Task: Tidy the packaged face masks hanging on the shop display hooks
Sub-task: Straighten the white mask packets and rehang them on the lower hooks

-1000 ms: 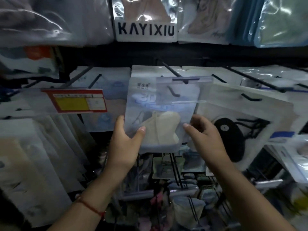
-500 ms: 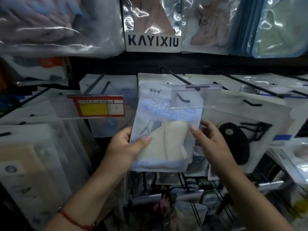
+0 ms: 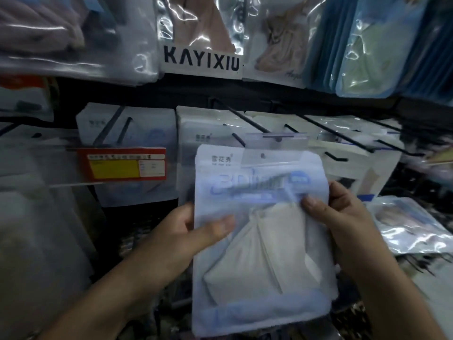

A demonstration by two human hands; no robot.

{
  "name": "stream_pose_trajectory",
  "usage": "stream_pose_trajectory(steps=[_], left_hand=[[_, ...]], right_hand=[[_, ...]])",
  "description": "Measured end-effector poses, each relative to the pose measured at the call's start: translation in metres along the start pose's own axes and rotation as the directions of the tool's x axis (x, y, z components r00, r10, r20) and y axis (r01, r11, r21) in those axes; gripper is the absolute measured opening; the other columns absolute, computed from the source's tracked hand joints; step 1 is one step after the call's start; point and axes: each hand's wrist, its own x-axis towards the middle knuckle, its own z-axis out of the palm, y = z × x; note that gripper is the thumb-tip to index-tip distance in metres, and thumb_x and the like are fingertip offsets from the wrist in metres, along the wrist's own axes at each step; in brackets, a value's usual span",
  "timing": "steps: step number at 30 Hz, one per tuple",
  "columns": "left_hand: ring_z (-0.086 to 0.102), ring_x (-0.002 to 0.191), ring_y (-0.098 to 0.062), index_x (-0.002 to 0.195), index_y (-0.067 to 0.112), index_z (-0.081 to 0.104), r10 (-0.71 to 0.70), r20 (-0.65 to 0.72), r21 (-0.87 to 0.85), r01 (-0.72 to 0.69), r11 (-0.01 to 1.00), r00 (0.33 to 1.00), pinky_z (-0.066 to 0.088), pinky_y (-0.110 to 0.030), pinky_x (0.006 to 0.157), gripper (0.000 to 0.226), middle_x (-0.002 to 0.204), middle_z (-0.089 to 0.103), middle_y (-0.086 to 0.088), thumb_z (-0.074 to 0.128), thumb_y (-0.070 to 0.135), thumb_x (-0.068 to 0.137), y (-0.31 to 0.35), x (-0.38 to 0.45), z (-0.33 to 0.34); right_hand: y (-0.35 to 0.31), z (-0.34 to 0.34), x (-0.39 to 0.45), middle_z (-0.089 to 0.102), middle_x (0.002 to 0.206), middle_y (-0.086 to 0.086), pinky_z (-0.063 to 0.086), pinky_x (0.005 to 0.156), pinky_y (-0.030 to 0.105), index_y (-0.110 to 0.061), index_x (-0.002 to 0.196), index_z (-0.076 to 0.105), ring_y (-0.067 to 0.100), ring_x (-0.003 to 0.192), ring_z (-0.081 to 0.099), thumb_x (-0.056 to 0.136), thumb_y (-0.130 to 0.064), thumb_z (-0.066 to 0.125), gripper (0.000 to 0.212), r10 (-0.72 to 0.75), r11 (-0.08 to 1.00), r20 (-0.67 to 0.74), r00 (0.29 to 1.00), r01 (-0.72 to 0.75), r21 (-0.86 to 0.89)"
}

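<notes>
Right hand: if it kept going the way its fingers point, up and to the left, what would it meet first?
The right hand already pinches the white mask packet; beyond it, probably the clear hook tag, though depth is unclear.

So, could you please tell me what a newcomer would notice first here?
First, the white mask pack at centre, gripped by the left hand and right hand. Then the KAYIXIU label above, and the red-and-yellow price tag at left.
</notes>
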Motion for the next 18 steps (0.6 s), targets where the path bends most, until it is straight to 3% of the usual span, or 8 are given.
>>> stream_pose_trajectory(steps=[3, 6, 8, 13, 15, 18], left_hand=[[0.074, 0.088, -0.021, 0.085, 0.024, 0.082, -0.019, -0.133, -0.102, 0.005, 0.995, 0.991, 0.055, -0.035, 0.082, 0.025, 0.095, 0.078, -0.009, 0.085, 0.037, 0.063, 0.003, 0.012, 0.008], [0.07, 0.105, -0.036, 0.096, 0.016, 0.08, 0.001, -0.193, -0.117, -0.024, 0.993, 0.981, 0.048, -0.046, 0.1, 0.036, 0.105, 0.075, -0.016, 0.085, 0.042, 0.07, 0.002, 0.014, 0.009], [0.07, 0.102, -0.038, 0.095, 0.017, 0.08, 0.061, -0.204, -0.045, -0.072, 0.996, 0.977, 0.048, -0.048, 0.096, 0.036, 0.102, 0.075, -0.018, 0.076, 0.045, 0.073, 0.001, 0.009, 0.009], [0.072, 0.096, -0.034, 0.092, 0.019, 0.079, 0.063, -0.269, 0.067, -0.046, 0.997, 0.961, 0.053, -0.051, 0.092, 0.026, 0.096, 0.077, -0.014, 0.069, 0.037, 0.076, -0.005, -0.008, 0.02], [0.074, 0.09, -0.026, 0.09, 0.023, 0.079, 0.075, -0.307, 0.114, -0.042, 0.993, 0.949, 0.057, -0.043, 0.082, 0.023, 0.092, 0.078, -0.011, 0.069, 0.036, 0.074, -0.007, -0.017, 0.026], [0.074, 0.081, -0.018, 0.089, 0.023, 0.079, 0.084, -0.331, 0.175, -0.026, 0.984, 0.94, 0.058, -0.025, 0.067, 0.015, 0.088, 0.078, -0.006, 0.083, 0.026, 0.075, -0.008, -0.032, 0.033]], right_hand=[[-0.014, -0.005, -0.005, 0.074, 0.1, 0.015, 0.058, 0.063, 0.029, -0.018, 0.095, 0.075, 0.025, 0.083, 0.073, 0.074, -0.01, 0.069, 0.023, -0.017, 0.999, 0.018, 1.0, 0.017, -0.044], [-0.016, -0.008, -0.009, 0.073, 0.106, 0.015, 0.057, 0.069, 0.03, -0.019, 0.105, 0.074, 0.027, 0.091, 0.072, 0.07, -0.031, 0.085, 0.039, -0.017, 0.996, 0.124, 0.992, 0.028, -0.089], [-0.015, -0.009, -0.012, 0.073, 0.107, 0.014, 0.057, 0.07, 0.031, -0.02, 0.107, 0.074, 0.028, 0.094, 0.072, 0.063, -0.041, 0.088, 0.051, 0.006, 0.993, 0.163, 0.987, 0.014, -0.115], [-0.016, -0.008, -0.017, 0.073, 0.11, 0.003, 0.058, 0.071, 0.028, -0.03, 0.112, 0.07, 0.022, 0.099, 0.071, 0.071, -0.032, 0.082, 0.043, -0.016, 0.995, 0.137, 0.99, 0.03, -0.097], [-0.023, -0.007, -0.015, 0.07, 0.108, -0.003, 0.058, 0.068, 0.028, -0.033, 0.121, 0.062, 0.018, 0.096, 0.071, 0.071, -0.032, 0.076, 0.051, -0.056, 0.978, 0.111, 0.992, 0.077, -0.193], [-0.031, -0.004, -0.011, 0.069, 0.105, -0.013, 0.059, 0.07, 0.026, -0.038, 0.106, 0.069, 0.01, 0.092, 0.069, 0.069, -0.036, 0.076, 0.037, -0.145, 0.888, 0.226, 0.963, 0.228, -0.4]])
